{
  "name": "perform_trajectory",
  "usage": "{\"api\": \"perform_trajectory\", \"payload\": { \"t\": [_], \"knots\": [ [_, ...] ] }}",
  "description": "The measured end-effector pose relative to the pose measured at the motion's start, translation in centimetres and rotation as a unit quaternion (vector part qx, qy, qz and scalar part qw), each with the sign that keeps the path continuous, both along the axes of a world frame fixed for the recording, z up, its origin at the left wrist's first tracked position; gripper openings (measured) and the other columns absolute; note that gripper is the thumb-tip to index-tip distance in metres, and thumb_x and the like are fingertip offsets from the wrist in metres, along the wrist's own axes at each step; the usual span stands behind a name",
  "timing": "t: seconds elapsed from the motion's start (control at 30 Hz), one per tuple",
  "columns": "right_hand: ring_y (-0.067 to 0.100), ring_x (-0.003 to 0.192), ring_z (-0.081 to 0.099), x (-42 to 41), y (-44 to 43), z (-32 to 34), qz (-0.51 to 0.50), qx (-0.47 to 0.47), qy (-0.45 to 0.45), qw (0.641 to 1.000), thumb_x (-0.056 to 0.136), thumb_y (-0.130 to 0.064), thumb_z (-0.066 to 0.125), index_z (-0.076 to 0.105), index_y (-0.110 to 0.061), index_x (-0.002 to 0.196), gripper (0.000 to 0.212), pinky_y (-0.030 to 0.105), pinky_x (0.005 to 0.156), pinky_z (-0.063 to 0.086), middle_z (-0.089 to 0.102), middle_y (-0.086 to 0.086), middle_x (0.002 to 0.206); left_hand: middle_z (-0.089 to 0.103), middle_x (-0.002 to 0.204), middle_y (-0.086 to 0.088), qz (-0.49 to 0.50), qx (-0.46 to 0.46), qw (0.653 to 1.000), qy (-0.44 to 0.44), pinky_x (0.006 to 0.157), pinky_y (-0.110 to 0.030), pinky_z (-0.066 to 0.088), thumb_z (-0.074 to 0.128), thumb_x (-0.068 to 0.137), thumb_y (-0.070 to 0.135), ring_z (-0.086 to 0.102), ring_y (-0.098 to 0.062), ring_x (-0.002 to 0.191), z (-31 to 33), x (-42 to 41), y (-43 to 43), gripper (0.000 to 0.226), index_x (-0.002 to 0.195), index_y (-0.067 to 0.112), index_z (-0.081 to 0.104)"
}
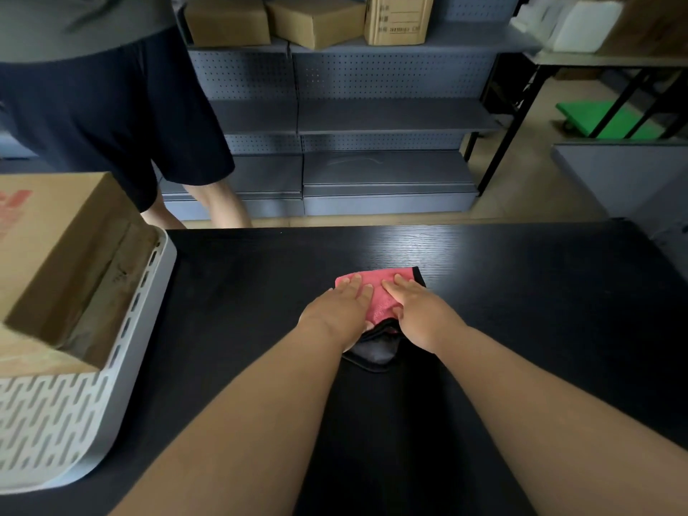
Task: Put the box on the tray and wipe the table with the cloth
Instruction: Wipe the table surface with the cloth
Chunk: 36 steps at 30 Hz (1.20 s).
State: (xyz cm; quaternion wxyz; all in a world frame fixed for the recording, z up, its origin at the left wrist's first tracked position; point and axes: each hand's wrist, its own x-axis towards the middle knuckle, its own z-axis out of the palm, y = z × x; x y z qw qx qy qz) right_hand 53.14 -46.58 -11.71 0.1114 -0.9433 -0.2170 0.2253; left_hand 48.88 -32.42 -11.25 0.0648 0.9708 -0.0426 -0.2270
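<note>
A brown cardboard box (56, 255) sits inside the white slotted tray (123, 366) at the left edge of the black table (521, 292). A pink cloth (376, 288) with a dark grey underside and black trim lies folded near the table's middle. My left hand (338, 310) presses flat on the cloth's left part, fingers spread. My right hand (417, 310) presses flat on its right part. Both palms cover the cloth's middle, and a grey fold pokes out below the wrists.
Another person in dark shorts (123, 117) stands just beyond the table's far left edge. Grey metal shelving (372, 117) with cardboard boxes on top fills the background. A green cart (603, 117) sits under a table at the far right.
</note>
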Motion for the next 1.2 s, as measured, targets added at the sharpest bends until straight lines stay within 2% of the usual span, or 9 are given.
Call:
{"api": "perform_trajectory", "payload": {
  "t": [0.43,0.6,0.83,0.97,1.2],
  "knots": [
    [0.014,0.148,0.008,-12.9,-6.0,-0.2,-0.060,0.009,-0.013,0.998,0.101,-0.017,0.036,0.018,-0.023,0.150,0.053,0.025,0.117,0.010,0.009,-0.001,0.160,-0.008,0.161,-0.008,-0.078,-0.013,0.997,-0.005,0.120,-0.035,0.009,0.039,0.100,0.034,0.000,-0.023,0.149,-0.4,-11.1,-4.9,0.068,0.152,0.013,0.001],
    [0.015,0.148,0.006,-19.5,-6.8,-0.6,-0.082,0.014,-0.006,0.997,0.101,-0.017,0.035,0.016,-0.023,0.150,0.053,0.027,0.118,0.009,0.006,-0.002,0.160,-0.007,0.161,-0.008,-0.104,-0.004,0.995,-0.007,0.120,-0.035,0.008,0.039,0.100,0.034,0.001,-0.022,0.149,-0.2,-17.1,-5.4,0.068,0.152,0.014,0.001],
    [0.016,0.148,0.005,-27.3,-4.8,-1.1,-0.078,0.007,0.000,0.997,0.100,-0.016,0.034,0.012,-0.021,0.151,0.055,0.034,0.121,0.014,0.003,-0.001,0.161,-0.008,0.161,-0.007,-0.106,0.007,0.994,-0.005,0.120,-0.035,0.008,0.039,0.100,0.035,0.000,-0.021,0.149,-0.2,-25.0,-3.6,0.068,0.152,0.015,0.000],
    [0.017,0.148,0.003,-30.6,-2.4,-0.8,-0.052,-0.002,0.001,0.999,0.099,-0.011,0.036,0.007,-0.021,0.151,0.060,0.035,0.121,0.013,-0.001,-0.001,0.161,-0.008,0.161,-0.005,-0.090,0.011,0.996,-0.003,0.120,-0.034,0.008,0.038,0.100,0.035,0.000,-0.020,0.149,0.1,-28.9,-1.3,0.068,0.152,0.016,-0.001],
    [0.018,0.148,0.000,-33.9,1.5,-0.9,0.002,-0.004,-0.001,1.000,0.100,-0.012,0.030,0.004,-0.021,0.151,0.058,0.033,0.121,0.009,-0.003,-0.001,0.161,-0.006,0.161,-0.004,-0.063,0.019,0.998,-0.007,0.120,-0.034,0.008,0.039,0.099,0.036,0.001,-0.018,0.149,0.1,-33.6,2.6,0.069,0.153,0.017,0.000]
  ]
}}
